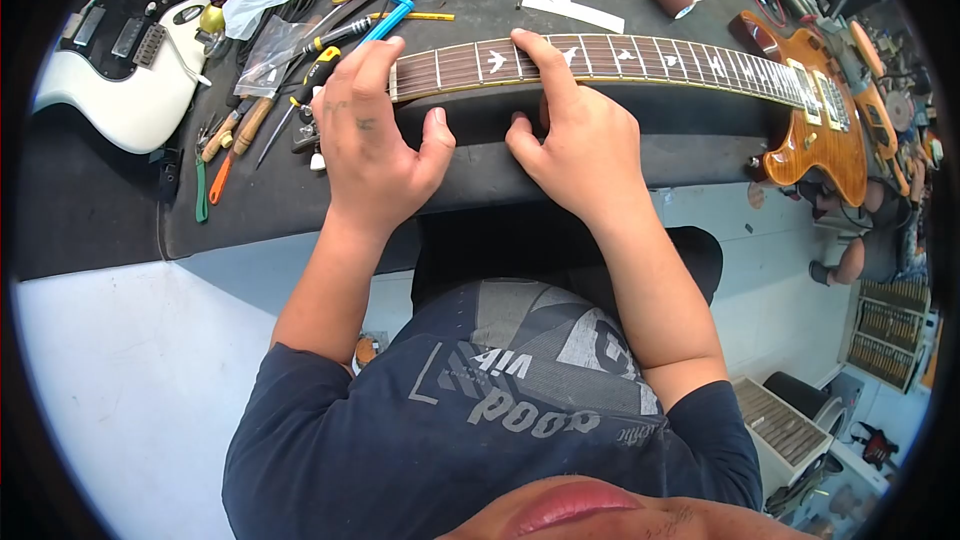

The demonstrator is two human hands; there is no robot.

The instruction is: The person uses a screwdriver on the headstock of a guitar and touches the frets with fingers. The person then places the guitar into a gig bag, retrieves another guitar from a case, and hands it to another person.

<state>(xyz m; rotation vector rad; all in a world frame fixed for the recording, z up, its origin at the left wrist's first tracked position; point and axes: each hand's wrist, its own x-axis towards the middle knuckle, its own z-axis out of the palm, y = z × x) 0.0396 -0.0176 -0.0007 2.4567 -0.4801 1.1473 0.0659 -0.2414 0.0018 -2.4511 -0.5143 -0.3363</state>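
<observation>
Under the bent fingers of the left hand [378,140] and the index fingertip of the right hand [592,145] lies the neck end of a glossy amber-brown wooden electric guitar [640,58], its dark fretboard set with white bird-shaped inlays. The left hand spans the headstock end, thumb standing wide of the fingers; whether the hidden fingers close on anything, I cannot tell. The right hand is spread — index on the fretboard, thumb well below it on the near side, gripping nothing that shows. To the right of that hand, the neck runs out to the carved body, which should be the heavy end. The neck looks stiff and easy to hold, the lacquer slippery and quick to scratch. A sound hold would be one hand around the neck, the other under the body's edge — off the strings and the metal hardware. Just left of the left hand, a yellow-and-black-handled screwdriver [324,64] lies on the dark matte-topped bench [240,240], close enough to nick the finish.
</observation>
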